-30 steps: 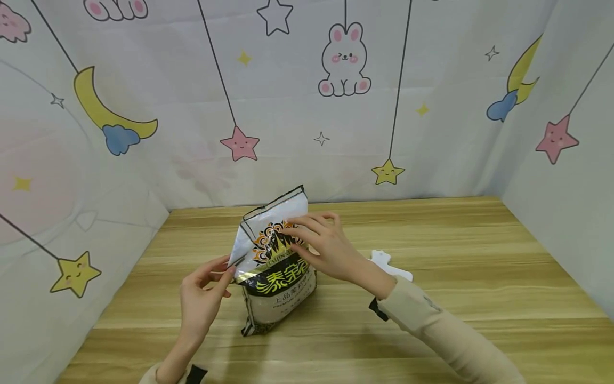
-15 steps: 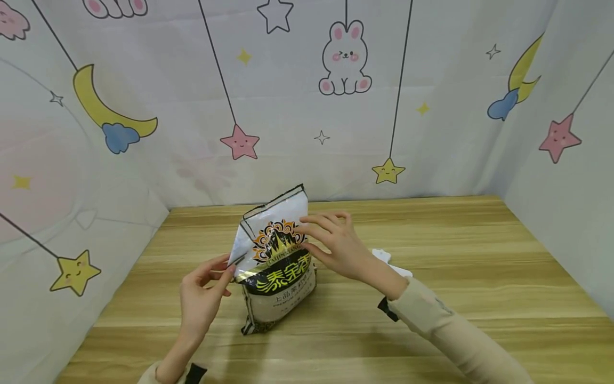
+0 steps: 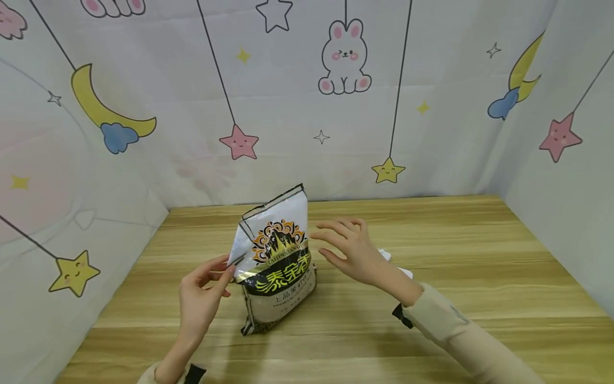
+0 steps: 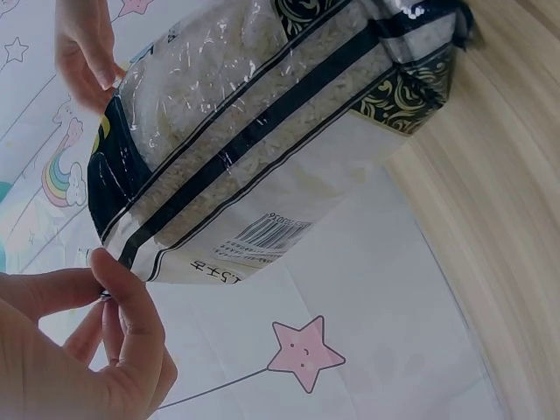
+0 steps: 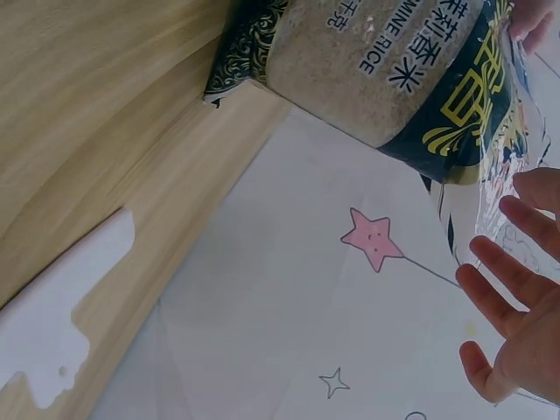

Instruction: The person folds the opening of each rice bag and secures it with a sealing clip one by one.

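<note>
A bag of jasmine rice (image 3: 283,274) stands upright on the wooden table, its white upper part leaning back and its clear lower part showing grains. My left hand (image 3: 201,293) pinches the bag's left edge between thumb and fingers, about halfway up. The left wrist view shows this pinch beside the bag's side panel with a barcode (image 4: 273,231). To the right of the bag, my right hand (image 3: 352,250) hovers with fingers spread and loosely bent, holding nothing. In the right wrist view its fingertips (image 5: 480,244) overlap the bag's shiny upper part.
Behind my right wrist lies a flat white piece (image 3: 405,272), partly hidden in the head view; the right wrist view shows its notched end and small hole. A white cloth backdrop (image 3: 297,106) printed with stars, moons and rabbits encloses the table (image 3: 460,250) at the back and sides.
My right hand has drawn away from the bag's front toward the right, leaving the printed emblem uncovered. The left hand keeps its pinch and the bag stays in place.
</note>
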The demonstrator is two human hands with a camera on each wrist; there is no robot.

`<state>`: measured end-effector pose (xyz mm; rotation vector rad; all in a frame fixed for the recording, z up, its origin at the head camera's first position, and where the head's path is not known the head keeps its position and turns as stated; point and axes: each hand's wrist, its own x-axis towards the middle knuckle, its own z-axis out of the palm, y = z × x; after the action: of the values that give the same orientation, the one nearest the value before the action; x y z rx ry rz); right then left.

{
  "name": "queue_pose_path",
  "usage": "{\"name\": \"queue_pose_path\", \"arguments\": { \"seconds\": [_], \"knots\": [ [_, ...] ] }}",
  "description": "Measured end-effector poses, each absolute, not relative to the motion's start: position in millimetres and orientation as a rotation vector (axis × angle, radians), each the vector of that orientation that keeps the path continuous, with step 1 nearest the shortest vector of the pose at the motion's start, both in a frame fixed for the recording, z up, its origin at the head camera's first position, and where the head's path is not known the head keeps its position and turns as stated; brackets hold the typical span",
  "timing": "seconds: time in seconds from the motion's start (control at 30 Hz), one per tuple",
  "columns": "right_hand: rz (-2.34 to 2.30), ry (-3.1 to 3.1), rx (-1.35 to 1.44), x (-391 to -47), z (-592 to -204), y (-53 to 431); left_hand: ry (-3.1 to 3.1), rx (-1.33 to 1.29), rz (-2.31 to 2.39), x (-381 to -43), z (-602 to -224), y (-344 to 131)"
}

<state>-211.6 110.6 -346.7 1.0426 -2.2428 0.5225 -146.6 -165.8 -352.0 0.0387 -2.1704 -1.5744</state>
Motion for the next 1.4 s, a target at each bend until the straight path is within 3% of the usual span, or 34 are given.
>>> {"name": "queue_pose_path", "arguments": {
  "seconds": [1.4],
  "knots": [
    [0.439,-2.457,0.871,-226,-390,188,-2.144,0.013,-1.601,-145,-352,-166]
  ]
}}
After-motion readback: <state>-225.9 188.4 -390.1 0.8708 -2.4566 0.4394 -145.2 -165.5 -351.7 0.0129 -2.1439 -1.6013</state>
